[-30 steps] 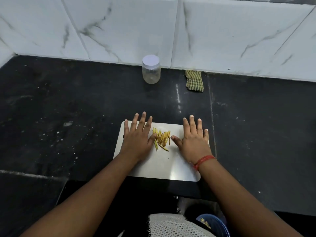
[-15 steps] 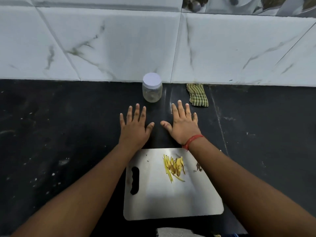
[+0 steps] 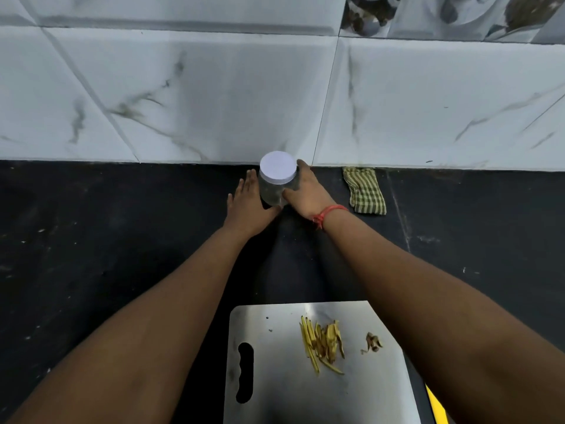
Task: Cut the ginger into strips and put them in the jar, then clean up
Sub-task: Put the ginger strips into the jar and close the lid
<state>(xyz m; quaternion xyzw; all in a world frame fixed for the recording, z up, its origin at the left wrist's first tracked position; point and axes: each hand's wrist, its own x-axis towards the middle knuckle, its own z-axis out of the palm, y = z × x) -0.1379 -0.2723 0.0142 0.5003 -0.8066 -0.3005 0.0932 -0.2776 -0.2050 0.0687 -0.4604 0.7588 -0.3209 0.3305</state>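
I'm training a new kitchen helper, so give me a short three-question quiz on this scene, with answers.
1. True or false: the jar has its lid on.
2. Where are the ginger strips? A) in the jar B) on the cutting board C) on the checked cloth
3. Which of the hands grips the jar?

Key:
1. True; the white lid is on.
2. B; a small scrap lies beside them.
3. The right hand curls round it; the left hand lies flat against its other side.
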